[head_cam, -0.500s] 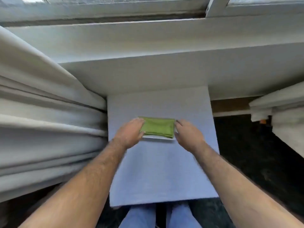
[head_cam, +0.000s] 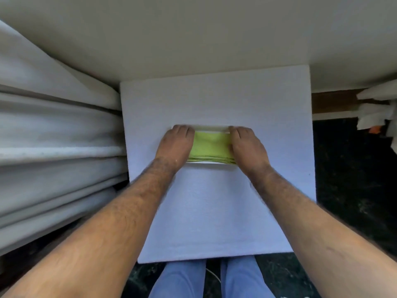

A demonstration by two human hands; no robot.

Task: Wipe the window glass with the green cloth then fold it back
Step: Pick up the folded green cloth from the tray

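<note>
My left hand and right hand grip opposite ends of the folded green cloth on its white tray, seemingly ready to lift it.

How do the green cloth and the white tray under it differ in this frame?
The green cloth is soft and folded in layers, while the white tray looks flat and rigid. The cloth shows plainly; the tray shows only as thin strips along its far and near edges. Both sit on the pale board, between the left hand and right hand.
</note>
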